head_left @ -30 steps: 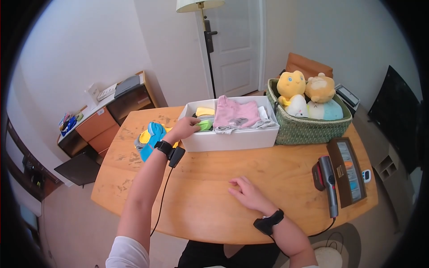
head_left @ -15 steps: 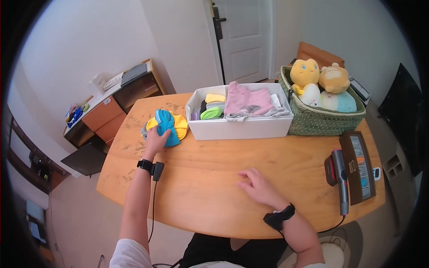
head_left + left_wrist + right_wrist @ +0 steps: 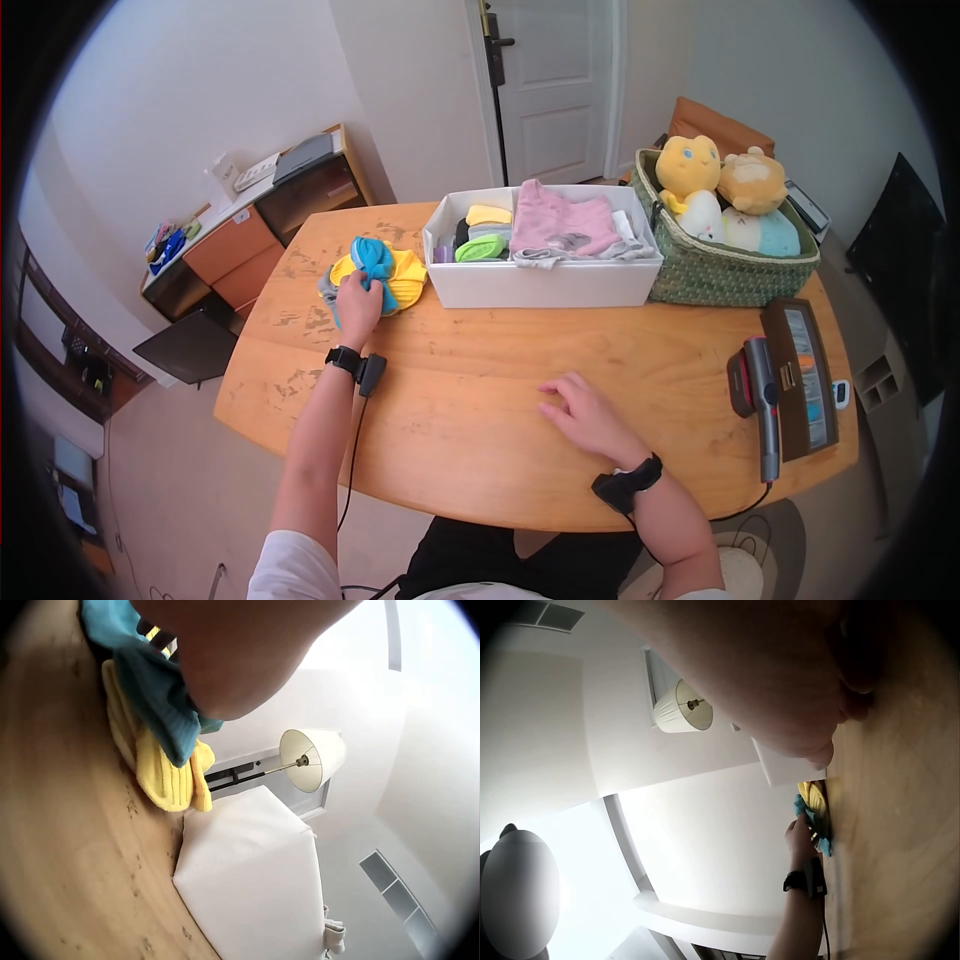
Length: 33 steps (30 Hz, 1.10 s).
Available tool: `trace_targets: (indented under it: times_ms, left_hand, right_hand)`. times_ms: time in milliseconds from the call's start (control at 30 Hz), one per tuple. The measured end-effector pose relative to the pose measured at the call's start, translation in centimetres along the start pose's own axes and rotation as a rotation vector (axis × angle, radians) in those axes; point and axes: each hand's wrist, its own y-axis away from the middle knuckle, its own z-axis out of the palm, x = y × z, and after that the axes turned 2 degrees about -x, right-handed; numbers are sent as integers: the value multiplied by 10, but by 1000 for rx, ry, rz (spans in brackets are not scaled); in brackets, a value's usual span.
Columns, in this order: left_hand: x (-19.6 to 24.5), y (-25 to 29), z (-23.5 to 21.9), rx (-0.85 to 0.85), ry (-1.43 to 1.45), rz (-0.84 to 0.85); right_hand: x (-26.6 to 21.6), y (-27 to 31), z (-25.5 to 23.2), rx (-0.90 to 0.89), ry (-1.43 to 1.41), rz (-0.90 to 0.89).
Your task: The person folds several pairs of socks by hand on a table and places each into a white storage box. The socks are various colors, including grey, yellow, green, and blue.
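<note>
At the table's left side, the left hand point(image 3: 359, 303) pinches a blue cloth point(image 3: 371, 257) that lies bunched over yellow ones point(image 3: 405, 280). In the left wrist view the blue cloth point(image 3: 161, 694) hangs beside the hand, and ribbed yellow cloth point(image 3: 169, 776) lies under it. The right hand point(image 3: 590, 415) rests on the bare wood with loosely bent fingers, holding nothing. Just right of the pile stands a white box point(image 3: 545, 286) with rolled yellow and green point(image 3: 482, 248) items in its left part and a folded pink cloth point(image 3: 565, 225) in its right part.
A green basket point(image 3: 735, 280) of plush toys stands right of the white box. Near the table's right edge lie a grey and red corded device point(image 3: 763, 400) and a brown case point(image 3: 800, 380) with a clear window. A low cabinet point(image 3: 235, 250) stands beyond the table's left side.
The left hand has left the green item in the white box and moved left to the blue cloth, whose top is now gathered at its fingers. The right hand has barely moved.
</note>
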Motion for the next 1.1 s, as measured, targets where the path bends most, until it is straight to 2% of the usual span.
trace_targets:
  times_ms: [33,100,133,167,233,300,367,400,467,500,533,567,600,633,667,700,733,767,833,900,933,1000,1100]
  left_hand:
    - [-4,-4,2,-3,2,3]
    - [-2,-12,-1,119,227,-150]
    - [-6,-16,-1,211,283,-120]
    - [-2,-16,-3,204,282,-114]
    - [13,-14,-27,284,671,-91]
    - [36,-2,-50,275,772,-57]
    - [54,16,-64,-28,1272,-130]
    - [72,33,-73,-35,1274,-136]
    - [108,76,-79,-533,1712,-263]
    - [110,94,-70,-712,1792,-352]
    - [116,113,-59,-865,1812,-326]
    - [122,136,-50,-980,1842,-494]
    - [127,154,-41,-1083,1792,-616]
    - [131,169,-33,-1096,1809,-624]
    - [135,182,-25,-1224,1749,-701]
    - [138,190,-18,-1351,1684,-776]
    - [138,195,-13,-1361,1706,-791]
    - [139,200,-14,-1378,1649,-751]
    - [138,203,-15,-1403,1607,-711]
    - [136,202,-15,-1450,1604,-584]
    - [136,202,-19,-1450,1625,-592]
    - [137,200,-31,-1445,1360,-272]
    - [134,203,-28,-1469,1375,-258]
  right_hand:
    - [0,0,-1,-8,2,-1]
    - [0,0,-1,-13,-1,0]
    - [1,1,-1,-22,-6,-2]
    - [1,2,0,-16,-10,4]
    - [1,2,2,10,-30,-18]
    - [1,1,4,5,-47,-10]
    - [-1,-1,2,-2,-60,2]
    - [-5,-2,-1,-56,-133,67]
    - [0,-2,2,-108,-201,146]
    - [10,-4,7,-142,-519,137]
    - [17,-3,9,-169,-837,126]
    - [17,-3,6,-162,-827,143]
    - [15,-6,2,-159,-1023,134]
    - [11,-8,-1,-153,-1216,124]
    - [3,-8,-3,-20,-1254,148]
    - [4,-10,-3,-13,-1239,169]
    - [6,-12,-3,125,-1167,182]
    - [8,-11,-4,255,-1091,196]
    - [13,-11,-8,261,-1110,236]
    - [14,-12,-12,267,-1128,267]
    - [13,-11,-11,294,-1144,290]
    - [12,-9,-10,309,-1145,320]
    - [14,-7,-14,293,-1204,265]
